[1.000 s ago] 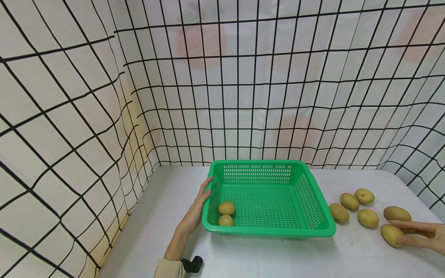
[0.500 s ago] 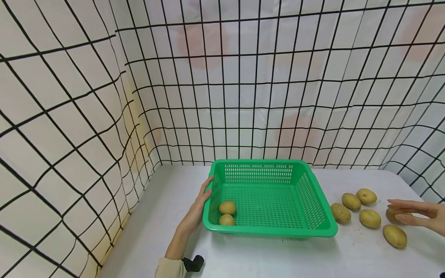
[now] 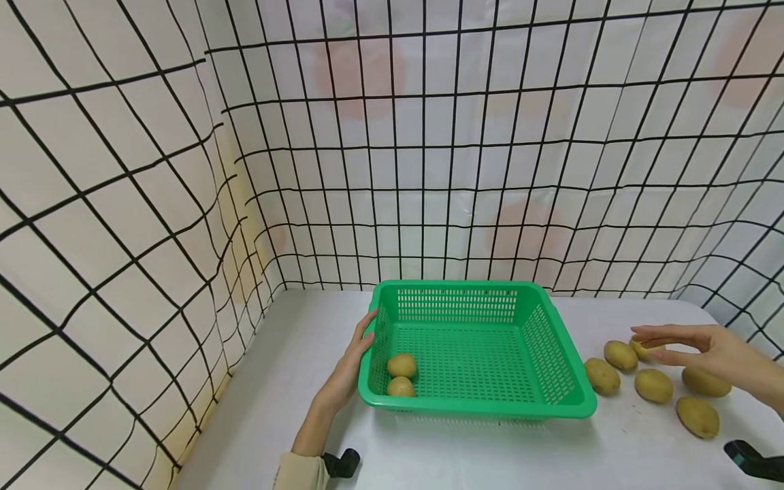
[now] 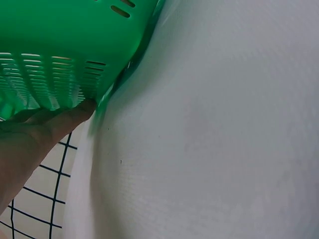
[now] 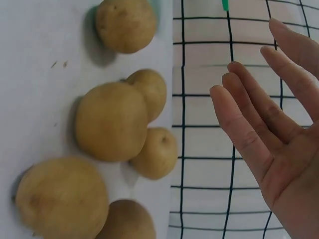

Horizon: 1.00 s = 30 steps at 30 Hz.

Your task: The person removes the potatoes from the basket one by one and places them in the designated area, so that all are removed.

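Note:
A green plastic basket (image 3: 478,407) stands on the table. Two potatoes (image 3: 401,365) lie in its front left corner. My left hand (image 3: 350,361) rests against the basket's left side, and in the left wrist view its fairly straight fingers (image 4: 75,117) touch the slotted outer wall. To the right of the basket lie several loose potatoes (image 3: 653,386). Above them hovers my right hand (image 3: 704,348), fingers extended and holding nothing; it partly covers the farthest potato in the head view. In the right wrist view the hand (image 5: 289,154) is apart from the potatoes (image 5: 112,122).
A white cloth covers the table (image 3: 465,456). Black grid netting (image 3: 453,170) over pale walls encloses it at the back and both sides. A black wrist device (image 3: 753,463) shows below the right forearm, another (image 3: 341,464) beside the left sleeve.
My right hand has let go of the near right potato, then lifted and moved left and away over the farther potatoes. The left hand stays at the basket.

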{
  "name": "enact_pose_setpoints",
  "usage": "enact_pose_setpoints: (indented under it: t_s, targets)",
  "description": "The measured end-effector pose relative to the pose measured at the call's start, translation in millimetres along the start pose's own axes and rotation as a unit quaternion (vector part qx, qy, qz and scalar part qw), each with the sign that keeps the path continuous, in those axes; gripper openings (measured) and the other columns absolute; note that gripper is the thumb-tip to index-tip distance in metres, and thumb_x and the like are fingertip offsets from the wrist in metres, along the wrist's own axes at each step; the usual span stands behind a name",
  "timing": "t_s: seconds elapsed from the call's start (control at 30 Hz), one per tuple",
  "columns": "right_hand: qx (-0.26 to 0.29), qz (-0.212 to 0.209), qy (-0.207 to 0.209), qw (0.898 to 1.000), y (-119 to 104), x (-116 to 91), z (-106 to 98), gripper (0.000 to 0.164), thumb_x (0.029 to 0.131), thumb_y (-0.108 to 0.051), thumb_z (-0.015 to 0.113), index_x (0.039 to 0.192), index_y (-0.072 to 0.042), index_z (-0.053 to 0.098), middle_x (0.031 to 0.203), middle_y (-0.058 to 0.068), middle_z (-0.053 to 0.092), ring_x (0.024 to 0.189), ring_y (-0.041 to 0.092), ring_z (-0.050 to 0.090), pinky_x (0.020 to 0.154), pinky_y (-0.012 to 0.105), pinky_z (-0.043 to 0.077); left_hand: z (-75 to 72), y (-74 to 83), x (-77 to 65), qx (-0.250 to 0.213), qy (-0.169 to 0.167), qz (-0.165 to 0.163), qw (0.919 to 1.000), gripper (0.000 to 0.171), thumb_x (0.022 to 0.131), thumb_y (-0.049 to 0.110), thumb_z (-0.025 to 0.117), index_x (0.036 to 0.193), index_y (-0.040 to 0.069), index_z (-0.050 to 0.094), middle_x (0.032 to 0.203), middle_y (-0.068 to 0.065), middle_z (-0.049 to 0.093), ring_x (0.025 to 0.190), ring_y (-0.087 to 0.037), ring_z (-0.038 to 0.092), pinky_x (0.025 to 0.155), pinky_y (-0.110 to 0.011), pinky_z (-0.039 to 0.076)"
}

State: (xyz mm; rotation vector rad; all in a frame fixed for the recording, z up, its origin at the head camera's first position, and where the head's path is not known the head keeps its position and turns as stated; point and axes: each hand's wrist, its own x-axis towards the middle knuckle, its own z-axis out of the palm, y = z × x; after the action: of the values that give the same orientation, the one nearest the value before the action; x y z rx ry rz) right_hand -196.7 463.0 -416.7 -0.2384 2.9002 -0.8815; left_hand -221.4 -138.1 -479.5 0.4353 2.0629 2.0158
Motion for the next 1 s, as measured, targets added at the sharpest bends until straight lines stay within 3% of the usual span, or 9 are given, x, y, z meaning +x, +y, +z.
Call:
enact_pose_setpoints:
  t_s: [0.13,0.27,0.47,0.67,1.0]
  targets:
    - [0.006,-0.046,0.012,0.999,-15,10,-1,0.044,0.1,-0.035,0.069,0.14,-0.017,0.065,0.122,-0.026,0.069,0.105,-0.026,0.042,0.088,0.074,0.04,-0.1,-0.5,0.0,-0.002,-0.002,0.001,1.0,0.053,0.113,0.044,0.027,0.164,0.042,0.011,0.175,0.0,0.0,0.162,-0.034,-0.001,0.124,-0.072,0.006]
    - [-0.004,-0.084,0.015,0.996,-32,20,-2,0.04,0.101,-0.03,0.068,0.14,-0.019,0.065,0.124,-0.012,0.075,0.105,-0.022,0.052,0.086,0.073,0.046,-0.5,-1.0,-0.1,-0.004,-0.003,0.003,1.0,0.053,0.113,0.044,0.026,0.164,0.042,0.011,0.175,0.0,0.0,0.162,-0.034,-0.001,0.124,-0.072,0.007]
    - [-0.009,-0.085,0.007,0.996,-58,32,-8,0.044,0.101,-0.033,0.068,0.143,-0.019,0.063,0.128,-0.005,0.073,0.099,-0.011,0.066,0.086,0.071,0.05,-1.0,-1.0,0.2,-0.005,-0.002,0.002,1.0,0.053,0.113,0.045,0.027,0.163,0.043,0.012,0.175,0.0,0.001,0.161,-0.034,0.001,0.124,-0.072,0.008]
    - [-0.001,-0.096,-0.006,0.995,-84,47,-13,0.042,0.101,-0.035,0.068,0.141,-0.021,0.064,0.137,0.004,0.07,0.103,-0.013,0.063,0.089,0.071,0.05,-1.9,-1.5,-0.2,-0.003,-0.001,0.002,1.0,0.053,0.113,0.045,0.027,0.164,0.042,0.012,0.175,0.0,0.001,0.161,-0.034,0.001,0.124,-0.073,0.007]
    - [0.009,-0.124,-0.018,0.992,-118,68,-8,0.045,0.099,-0.036,0.071,0.14,-0.021,0.065,0.135,0.01,0.071,0.104,-0.018,0.057,0.09,0.063,0.056,-1.7,-1.8,1.7,-0.011,-0.008,0.005,0.9999,0.053,0.113,0.045,0.028,0.164,0.042,0.012,0.175,0.001,0.0,0.162,-0.033,-0.001,0.125,-0.071,0.006]
